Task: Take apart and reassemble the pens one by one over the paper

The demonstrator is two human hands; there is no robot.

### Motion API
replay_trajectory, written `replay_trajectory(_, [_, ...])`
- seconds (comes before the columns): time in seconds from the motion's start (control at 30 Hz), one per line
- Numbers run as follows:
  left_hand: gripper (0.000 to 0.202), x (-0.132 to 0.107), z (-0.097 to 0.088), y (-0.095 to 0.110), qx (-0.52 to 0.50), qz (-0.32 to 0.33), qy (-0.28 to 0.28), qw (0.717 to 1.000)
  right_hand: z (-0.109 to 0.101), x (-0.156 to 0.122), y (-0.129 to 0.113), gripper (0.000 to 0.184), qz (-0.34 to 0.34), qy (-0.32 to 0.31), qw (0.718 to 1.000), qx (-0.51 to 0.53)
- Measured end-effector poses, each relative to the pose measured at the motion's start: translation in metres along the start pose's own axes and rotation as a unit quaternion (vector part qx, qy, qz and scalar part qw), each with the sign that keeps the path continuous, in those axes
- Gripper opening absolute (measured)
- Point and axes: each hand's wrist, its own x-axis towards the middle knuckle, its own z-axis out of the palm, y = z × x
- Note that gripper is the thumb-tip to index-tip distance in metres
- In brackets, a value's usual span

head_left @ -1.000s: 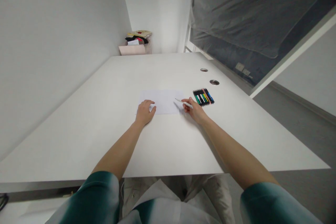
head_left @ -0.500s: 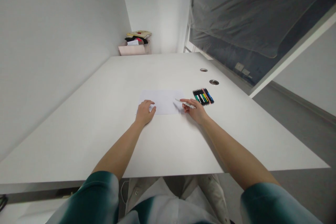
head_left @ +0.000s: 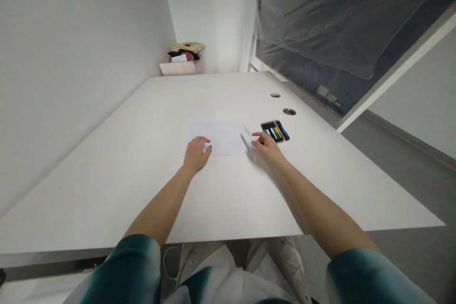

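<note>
My left hand (head_left: 195, 153) rests palm down with its fingertips on the near edge of a blank white sheet of paper (head_left: 219, 137), holding nothing. To the right of the sheet, my right hand (head_left: 267, 146) holds a slim white pen (head_left: 248, 133) in its fingers, the tip pointing up and to the left just off the sheet's right edge. A black-framed pack of coloured markers (head_left: 275, 130) lies flat just beyond those fingers, not touched.
The white table (head_left: 124, 171) runs to a wall on the left, with two round metal cable grommets (head_left: 289, 111) near its right side. A pink box (head_left: 178, 68) with cloth piled on it stands beyond the far edge. Plastic sheeting hangs at upper right.
My right hand has shifted slightly right and the pen has turned from pointing left to pointing more steeply away. My left hand and the paper have not moved.
</note>
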Motion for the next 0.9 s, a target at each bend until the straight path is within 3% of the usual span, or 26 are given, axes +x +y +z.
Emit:
replay_trajectory(0.13, [0.019, 0.0, 0.001, 0.001, 0.008, 0.008, -0.006, 1.0, -0.017, 0.002, 0.0, 0.024, -0.014, 0.063, 0.968, -0.241])
replay_trajectory(0.3, [0.019, 0.0, 0.001, 0.0, 0.014, 0.007, -0.007, 1.0, -0.026, 0.009, 0.006, 0.029, 0.013, 0.11, 0.921, -0.373])
replay_trajectory(0.43, [0.018, 0.0, 0.001, 0.0, 0.016, 0.006, -0.008, 1.0, -0.024, 0.013, 0.009, 0.028, 0.008, 0.137, 0.9, -0.413])
replay_trajectory(0.63, [0.017, 0.0, 0.0, 0.003, 0.018, 0.01, -0.012, 1.0, -0.02, 0.013, 0.008, 0.018, 0.017, 0.146, 0.894, -0.424])
replay_trajectory(0.9, [0.016, 0.001, 0.002, 0.006, 0.02, 0.018, -0.019, 0.999, -0.02, 0.022, 0.008, 0.018, -0.002, 0.112, 0.872, -0.477])
